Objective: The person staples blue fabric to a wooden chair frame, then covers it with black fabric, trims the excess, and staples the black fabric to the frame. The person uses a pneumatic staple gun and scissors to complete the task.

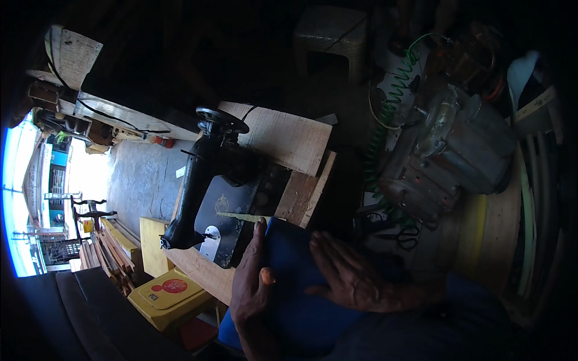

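A broad piece of blue material [301,271], perhaps cloth or a covered pad, lies in front of me. My right hand [355,280] rests flat on top of it, fingers stretched towards the upper left. Along its left edge lies my left hand [248,286], seen from the side, with its fingers straight and its thumb apart over the blue. A thin pale yellowish strip [241,216] runs from the left fingertips across the bed of a black sewing machine [195,186]. The machine's handwheel [221,120] is at the far end and its needle end points towards me.
Wooden boards [283,135] frame the machine. A yellow box [171,295] with a red mark stands at lower left, near stacked timber strips [108,249]. On the right sit a grey motor-like machine [454,144], a coiled green hose [394,96] and scissors [407,236]. A stool [331,39] stands behind.
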The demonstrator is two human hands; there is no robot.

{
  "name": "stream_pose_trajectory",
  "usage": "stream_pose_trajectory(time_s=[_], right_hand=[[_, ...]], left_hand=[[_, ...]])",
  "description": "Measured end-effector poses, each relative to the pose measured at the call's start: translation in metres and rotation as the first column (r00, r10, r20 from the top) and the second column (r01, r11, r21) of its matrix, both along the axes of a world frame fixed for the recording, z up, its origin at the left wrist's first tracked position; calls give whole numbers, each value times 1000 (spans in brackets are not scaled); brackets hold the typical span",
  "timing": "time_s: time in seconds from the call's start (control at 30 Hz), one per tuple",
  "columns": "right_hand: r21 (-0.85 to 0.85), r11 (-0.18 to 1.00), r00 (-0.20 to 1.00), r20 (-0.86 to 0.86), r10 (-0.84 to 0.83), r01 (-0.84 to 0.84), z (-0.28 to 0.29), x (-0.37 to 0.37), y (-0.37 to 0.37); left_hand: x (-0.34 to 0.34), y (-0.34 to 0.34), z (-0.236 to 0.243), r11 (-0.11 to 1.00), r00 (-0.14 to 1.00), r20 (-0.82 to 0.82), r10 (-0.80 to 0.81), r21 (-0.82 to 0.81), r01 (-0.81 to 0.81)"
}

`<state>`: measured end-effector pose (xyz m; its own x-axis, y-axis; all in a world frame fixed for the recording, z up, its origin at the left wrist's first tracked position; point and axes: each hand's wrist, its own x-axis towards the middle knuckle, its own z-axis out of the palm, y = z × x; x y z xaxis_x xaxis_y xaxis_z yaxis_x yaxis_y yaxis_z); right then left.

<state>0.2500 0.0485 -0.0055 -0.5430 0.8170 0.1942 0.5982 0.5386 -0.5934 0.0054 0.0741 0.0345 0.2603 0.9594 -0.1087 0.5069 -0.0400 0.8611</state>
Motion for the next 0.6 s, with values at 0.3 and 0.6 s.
stream_pose_trajectory(time_s=[0.3,0.6], right_hand=[[-152,986,997,-28,-71,66,-5,53,-18],[-290,956,902,-400,-162,43,53,-26,96]], left_hand=[[92,-28,-8,941,586,-797,148,296,165],[161,-54,-25,876,732,-579,-359,62,478]])
